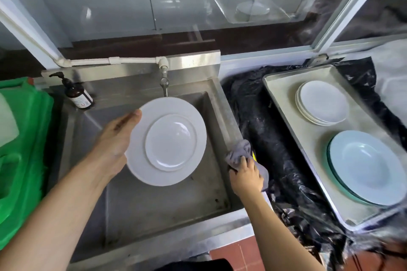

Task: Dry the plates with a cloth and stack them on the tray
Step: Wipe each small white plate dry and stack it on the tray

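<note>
Left hand (114,138) grips round white ceramic plate (166,140) by its rim, above steel sink (222,103). Right hand (246,176) clutches crumpled grey cloth (239,152) on sink's right edge. Advice: wipe both faces before stacking on metal tray (284,94), right of sink.

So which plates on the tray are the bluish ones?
The nearer stack on the tray, the big deep plates with pale blue-green rims. The smaller stack behind them is white.
</note>
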Action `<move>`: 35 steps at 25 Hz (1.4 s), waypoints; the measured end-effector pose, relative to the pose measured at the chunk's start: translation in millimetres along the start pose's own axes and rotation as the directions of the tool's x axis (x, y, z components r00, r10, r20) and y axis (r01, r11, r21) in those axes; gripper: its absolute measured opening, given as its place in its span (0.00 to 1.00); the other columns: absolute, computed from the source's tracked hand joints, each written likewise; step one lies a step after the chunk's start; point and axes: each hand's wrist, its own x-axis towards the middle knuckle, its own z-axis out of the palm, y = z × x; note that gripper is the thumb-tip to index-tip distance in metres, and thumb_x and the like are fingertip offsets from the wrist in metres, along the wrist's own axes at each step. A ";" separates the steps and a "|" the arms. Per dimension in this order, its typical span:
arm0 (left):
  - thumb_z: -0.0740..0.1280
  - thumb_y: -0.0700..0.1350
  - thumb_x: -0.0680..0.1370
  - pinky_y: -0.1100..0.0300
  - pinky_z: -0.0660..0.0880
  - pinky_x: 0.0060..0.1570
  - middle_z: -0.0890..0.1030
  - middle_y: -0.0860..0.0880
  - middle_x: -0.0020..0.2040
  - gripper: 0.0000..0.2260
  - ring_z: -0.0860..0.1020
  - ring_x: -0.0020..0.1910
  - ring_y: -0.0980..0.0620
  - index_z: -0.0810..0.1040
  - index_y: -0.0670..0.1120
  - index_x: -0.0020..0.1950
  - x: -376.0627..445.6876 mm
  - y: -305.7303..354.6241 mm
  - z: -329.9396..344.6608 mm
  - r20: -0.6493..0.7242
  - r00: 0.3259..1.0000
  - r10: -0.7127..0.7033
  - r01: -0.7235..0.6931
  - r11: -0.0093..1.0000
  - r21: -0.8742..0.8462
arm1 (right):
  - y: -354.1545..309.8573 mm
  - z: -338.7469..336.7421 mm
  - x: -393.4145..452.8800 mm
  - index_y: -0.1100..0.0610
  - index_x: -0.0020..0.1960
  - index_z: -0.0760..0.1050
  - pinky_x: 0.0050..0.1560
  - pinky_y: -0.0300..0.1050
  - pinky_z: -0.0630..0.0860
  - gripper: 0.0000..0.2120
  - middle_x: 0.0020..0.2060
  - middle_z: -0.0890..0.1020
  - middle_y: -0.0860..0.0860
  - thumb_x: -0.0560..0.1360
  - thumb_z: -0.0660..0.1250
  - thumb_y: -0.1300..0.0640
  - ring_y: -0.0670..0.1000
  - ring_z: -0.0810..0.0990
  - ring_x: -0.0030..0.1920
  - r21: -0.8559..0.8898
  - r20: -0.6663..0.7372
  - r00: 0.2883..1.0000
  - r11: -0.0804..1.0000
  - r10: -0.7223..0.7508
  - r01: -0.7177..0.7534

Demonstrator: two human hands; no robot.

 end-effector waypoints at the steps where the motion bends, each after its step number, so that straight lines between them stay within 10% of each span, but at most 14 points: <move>1: 0.66 0.47 0.82 0.43 0.69 0.72 0.81 0.43 0.65 0.17 0.77 0.67 0.43 0.77 0.41 0.68 1.1 -3.0 2.7 0.004 1.000 0.006 -0.006 1.000 0.014 | 7.3 11.9 -1.0 0.54 0.83 0.50 0.75 0.57 0.61 0.34 0.81 0.56 0.55 0.83 0.59 0.46 0.56 0.57 0.80 0.001 0.064 0.998 1.000 -0.018 0.018; 6: 0.65 0.48 0.83 0.45 0.71 0.70 0.83 0.45 0.60 0.11 0.79 0.64 0.43 0.81 0.44 0.61 -0.5 -16.6 20.3 0.019 0.995 0.101 -0.103 0.989 0.110 | 11.7 13.0 1.0 0.53 0.83 0.51 0.77 0.55 0.57 0.33 0.82 0.56 0.54 0.82 0.59 0.48 0.55 0.57 0.81 -0.004 0.023 0.999 0.999 -0.037 0.037; 9: 0.64 0.50 0.83 0.57 0.72 0.49 0.81 0.51 0.45 0.09 0.77 0.46 0.54 0.81 0.48 0.49 -10.3 -22.5 35.6 0.129 0.937 0.325 -0.349 0.882 0.315 | -3.5 -7.7 -2.6 0.55 0.77 0.65 0.70 0.56 0.67 0.25 0.72 0.71 0.55 0.82 0.62 0.50 0.59 0.68 0.73 0.180 -0.054 0.997 0.982 -0.047 0.056; 12: 0.59 0.57 0.82 0.59 0.72 0.43 0.80 0.59 0.41 0.12 0.76 0.40 0.60 0.79 0.55 0.54 -21.2 -27.0 45.8 0.327 0.827 0.458 -0.561 0.626 0.542 | -35.9 -44.6 -9.5 0.56 0.62 0.77 0.55 0.48 0.75 0.16 0.51 0.84 0.51 0.83 0.60 0.46 0.56 0.83 0.56 0.700 -0.054 0.998 0.713 -0.009 0.044; 15: 0.56 0.60 0.82 0.56 0.75 0.40 0.78 0.59 0.39 0.13 0.76 0.38 0.53 0.75 0.60 0.60 -36.8 -34.3 51.7 0.490 0.737 0.467 -0.662 0.351 0.662 | -67.1 -92.9 -14.7 0.58 0.47 0.83 0.37 0.44 0.78 0.29 0.34 0.87 0.53 0.83 0.55 0.37 0.53 0.86 0.35 0.916 0.118 0.991 0.391 -0.055 -0.088; 19: 0.67 0.48 0.80 0.52 0.82 0.39 0.86 0.53 0.48 0.10 0.84 0.44 0.52 0.79 0.53 0.61 -54.2 -54.7 50.6 0.681 0.545 0.489 -0.773 -0.022 0.634 | -76.0 -119.6 -21.2 0.65 0.47 0.83 0.30 0.43 0.78 0.19 0.29 0.84 0.56 0.81 0.66 0.48 0.51 0.82 0.27 0.878 0.259 0.960 0.441 -0.105 -0.188; 23: 0.65 0.52 0.79 0.57 0.82 0.46 0.85 0.56 0.56 0.11 0.83 0.52 0.56 0.82 0.53 0.59 -57.1 -67.9 39.5 0.700 0.564 0.439 -0.782 0.011 0.623 | -72.6 -112.9 -33.3 0.62 0.47 0.80 0.31 0.40 0.82 0.07 0.36 0.83 0.57 0.81 0.65 0.63 0.52 0.82 0.35 0.904 0.291 0.951 0.355 -0.102 -0.238; 31: 0.61 0.57 0.81 0.51 0.66 0.73 0.75 0.50 0.71 0.21 0.67 0.75 0.50 0.75 0.49 0.71 -47.7 -65.2 7.4 0.523 0.714 0.466 -0.668 0.230 0.708 | -76.1 -101.9 -56.0 0.56 0.43 0.84 0.34 0.40 0.82 0.10 0.34 0.83 0.51 0.80 0.67 0.62 0.50 0.80 0.39 0.955 0.067 0.997 0.288 0.024 -0.071; 35: 0.65 0.45 0.81 0.49 0.67 0.70 0.72 0.47 0.71 0.20 0.70 0.71 0.46 0.70 0.47 0.73 -32.3 -51.0 -3.4 0.165 0.881 0.443 -0.427 0.596 0.680 | -69.7 -100.9 -68.5 0.53 0.41 0.85 0.35 0.39 0.81 0.12 0.32 0.84 0.46 0.80 0.67 0.61 0.48 0.81 0.36 0.977 0.022 0.999 0.212 0.042 -0.031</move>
